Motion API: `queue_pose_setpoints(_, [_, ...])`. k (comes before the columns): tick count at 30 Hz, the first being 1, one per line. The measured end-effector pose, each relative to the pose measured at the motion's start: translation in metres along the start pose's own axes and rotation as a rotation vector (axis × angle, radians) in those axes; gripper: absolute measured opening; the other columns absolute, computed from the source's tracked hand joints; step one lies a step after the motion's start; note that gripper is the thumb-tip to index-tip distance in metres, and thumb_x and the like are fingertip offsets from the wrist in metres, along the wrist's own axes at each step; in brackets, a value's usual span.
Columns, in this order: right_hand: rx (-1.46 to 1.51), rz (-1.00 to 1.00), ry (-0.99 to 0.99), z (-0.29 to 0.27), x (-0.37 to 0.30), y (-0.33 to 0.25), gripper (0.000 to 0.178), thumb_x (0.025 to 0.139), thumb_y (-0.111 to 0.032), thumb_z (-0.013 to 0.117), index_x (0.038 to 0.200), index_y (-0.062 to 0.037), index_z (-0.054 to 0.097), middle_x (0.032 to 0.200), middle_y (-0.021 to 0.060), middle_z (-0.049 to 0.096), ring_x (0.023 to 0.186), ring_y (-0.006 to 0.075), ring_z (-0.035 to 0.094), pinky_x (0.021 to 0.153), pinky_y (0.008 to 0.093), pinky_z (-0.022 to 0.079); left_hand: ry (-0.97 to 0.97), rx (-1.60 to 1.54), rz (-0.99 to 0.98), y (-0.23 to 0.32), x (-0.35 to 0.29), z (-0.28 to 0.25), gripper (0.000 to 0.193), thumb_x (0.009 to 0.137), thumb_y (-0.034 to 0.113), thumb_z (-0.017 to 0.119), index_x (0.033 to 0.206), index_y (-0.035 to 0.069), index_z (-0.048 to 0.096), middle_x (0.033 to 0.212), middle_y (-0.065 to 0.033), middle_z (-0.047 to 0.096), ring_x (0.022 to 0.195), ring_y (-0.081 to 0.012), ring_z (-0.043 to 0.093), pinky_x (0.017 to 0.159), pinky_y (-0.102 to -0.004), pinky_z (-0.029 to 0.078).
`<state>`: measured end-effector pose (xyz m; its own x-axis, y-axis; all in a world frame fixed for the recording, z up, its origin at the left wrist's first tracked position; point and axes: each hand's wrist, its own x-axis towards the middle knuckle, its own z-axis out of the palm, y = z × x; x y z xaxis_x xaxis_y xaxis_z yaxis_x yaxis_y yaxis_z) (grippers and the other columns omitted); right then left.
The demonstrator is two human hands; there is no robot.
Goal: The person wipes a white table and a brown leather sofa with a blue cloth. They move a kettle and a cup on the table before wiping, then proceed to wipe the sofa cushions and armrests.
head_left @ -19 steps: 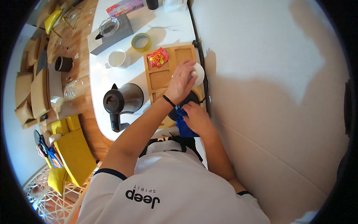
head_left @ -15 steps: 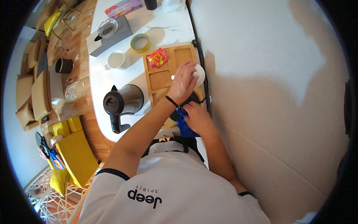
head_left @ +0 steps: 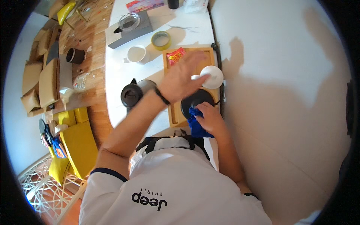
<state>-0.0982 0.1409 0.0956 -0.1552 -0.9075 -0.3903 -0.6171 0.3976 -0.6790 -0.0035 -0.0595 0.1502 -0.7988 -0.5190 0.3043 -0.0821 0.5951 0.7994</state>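
Over the wooden tray [head_left: 173, 116] hovers my left hand [head_left: 183, 80], slightly smeared by motion, fingers stretched out and nothing in them. Its thumb tip overlaps the near-left side of a white round cup [head_left: 214, 76] with a knobbed lid on it; whether they touch I cannot tell. A red packet [head_left: 175, 56] lies in a tray compartment beyond that hand. My right hand [head_left: 210, 115] pinches a bunched blue cloth [head_left: 198, 127], which hangs at the tray's near edge. The cloth's top overlaps a black round plate [head_left: 191, 102] on the tray.
Left of the tray stand an electric kettle [head_left: 132, 95], partly behind my left forearm, and a white mug [head_left: 137, 54]. Farther off are yellow tape [head_left: 161, 40], a grey box [head_left: 127, 36] and a glass ashtray [head_left: 129, 21]. A pale wall [head_left: 277, 112] borders the table's right, a black cable [head_left: 214, 33] between.
My left hand has let go of the lid's knob and drawn back left with its fingers spread. The right hand still grips the blue cloth. The whole view has shifted, moving the table rightward.
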Motion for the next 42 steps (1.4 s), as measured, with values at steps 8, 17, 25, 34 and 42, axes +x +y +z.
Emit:
queue_pose_setpoints(8, [-0.289,-0.116,0.353,0.065,0.118,-0.043,0.023,0.092,-0.008,0.06,0.114,-0.0044,0.063,0.112,0.0158,0.063,0.107,0.0358,0.062,0.089,0.0429,0.053,0.053,0.527,-0.45,-0.166,-0.036,-0.155,0.055,0.093,0.038,0.072,0.13,-0.001,0.06,0.131,-0.0267,0.061,0.121,-0.0393,0.061,0.1,-0.0452,0.051])
queue_pose_setpoints(17, [-0.505,-0.046,0.436,0.101,0.184,-0.026,0.02,0.091,-0.009,0.06,0.11,-0.004,0.064,0.109,0.0156,0.064,0.106,0.0323,0.064,0.084,0.0403,0.056,-0.152,0.322,-0.869,-0.236,-0.074,-0.157,0.078,0.092,0.06,0.062,0.129,-0.008,0.06,0.12,-0.0288,0.068,0.116,-0.0405,0.064,0.101,-0.0438,0.049])
queue_pose_setpoints(25, [-0.531,0.121,0.315,0.1,0.169,-0.04,0.015,0.088,-0.009,0.062,0.098,-0.0053,0.073,0.105,0.0146,0.069,0.102,0.0307,0.067,0.082,0.0408,0.058,0.036,0.037,-0.876,-0.275,-0.086,-0.142,0.058,0.093,0.045,0.068,0.115,-0.009,0.064,0.112,-0.0239,0.071,0.1,-0.0286,0.07,0.089,-0.0384,0.056])
queue_pose_setpoints(34, [-0.333,-0.064,0.356,0.09,0.114,-0.061,0.01,0.087,-0.007,0.063,0.09,0.0007,0.069,0.103,0.0202,0.064,0.095,0.0338,0.069,0.074,0.0413,0.06,0.219,-0.385,-0.847,-0.22,-0.05,-0.156,0.028,0.092,0.021,0.07,0.1,-0.006,0.066,0.097,-0.0144,0.069,0.088,-0.021,0.071,0.083,-0.0326,0.062])
queue_pose_setpoints(42, [-0.097,-0.076,0.2,0.076,0.069,-0.054,0.015,0.089,-0.005,0.062,0.101,0.0021,0.067,0.107,0.02,0.062,0.103,0.0363,0.067,0.085,0.0434,0.058,-0.352,0.02,-0.399,-0.151,0.076,-0.041,0.03,0.088,0.019,0.076,0.108,-0.001,0.068,0.096,-0.0139,0.07,0.091,-0.0264,0.072,0.082,-0.0353,0.06])
